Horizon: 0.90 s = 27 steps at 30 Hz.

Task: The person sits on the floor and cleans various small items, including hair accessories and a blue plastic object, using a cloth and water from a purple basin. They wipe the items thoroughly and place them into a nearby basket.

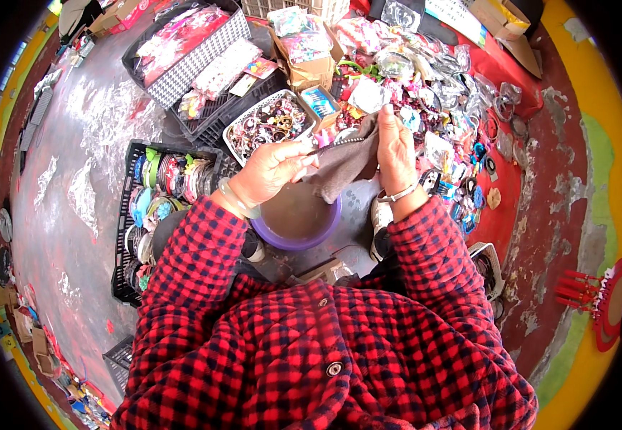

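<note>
Between my hands a grey-brown cloth (pixel 345 168) hangs over a purple basin (pixel 304 245) of murky water. A thin dark strip with small pale beads or stones (pixel 349 141) runs along the cloth's upper edge; I cannot tell if it is a hairband. My left hand (pixel 273 170) pinches the strip's left end between thumb and fingers. With its fingers pointing away from me, my right hand (pixel 397 154) grips the cloth and the strip's other end, which the cloth partly hides.
A white basket (pixel 233 149) of hair ties stands beyond my left hand, beside a cardboard box (pixel 316 74). Black crates (pixel 119 247) with hairbands stand at left. Heaped, bagged accessories (pixel 432 93) cover a red cloth (pixel 505 197) at right. My shoes flank the basin.
</note>
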### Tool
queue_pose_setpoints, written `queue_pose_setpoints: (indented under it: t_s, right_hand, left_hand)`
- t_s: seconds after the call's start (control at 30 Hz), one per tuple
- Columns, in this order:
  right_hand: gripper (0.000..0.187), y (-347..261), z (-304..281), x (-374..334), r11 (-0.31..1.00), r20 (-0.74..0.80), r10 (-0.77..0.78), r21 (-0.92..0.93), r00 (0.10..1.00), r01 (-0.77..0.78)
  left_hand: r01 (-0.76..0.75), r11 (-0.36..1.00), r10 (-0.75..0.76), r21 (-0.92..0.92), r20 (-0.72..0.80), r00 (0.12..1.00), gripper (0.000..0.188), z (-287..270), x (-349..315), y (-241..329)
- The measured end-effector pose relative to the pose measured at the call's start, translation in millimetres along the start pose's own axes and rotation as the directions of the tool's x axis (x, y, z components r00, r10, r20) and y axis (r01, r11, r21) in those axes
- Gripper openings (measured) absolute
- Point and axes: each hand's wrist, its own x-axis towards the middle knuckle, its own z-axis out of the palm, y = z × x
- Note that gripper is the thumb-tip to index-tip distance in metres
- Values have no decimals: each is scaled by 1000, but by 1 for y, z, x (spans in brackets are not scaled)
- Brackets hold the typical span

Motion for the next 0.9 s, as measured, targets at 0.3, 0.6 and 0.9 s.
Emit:
queue_pose_setpoints:
  t_s: [0.3, 0.6, 0.9]
  right_hand:
    - [19, -5, 14, -13, 291, 475, -442, -726, 761, 623]
    - [29, 3, 19, -14, 480, 220, -531, -718, 818, 504]
    - [33, 0, -2, -1, 866, 79, -211, -448, 974, 224]
  left_hand:
    - [45, 999, -46, 15, 35, 998, 18, 8, 1, 1]
    - [16, 1000, -17, 11, 89, 996, 18, 12, 2, 14]
    - [42, 984, -41, -171, 6, 999, 16, 3, -2, 14]
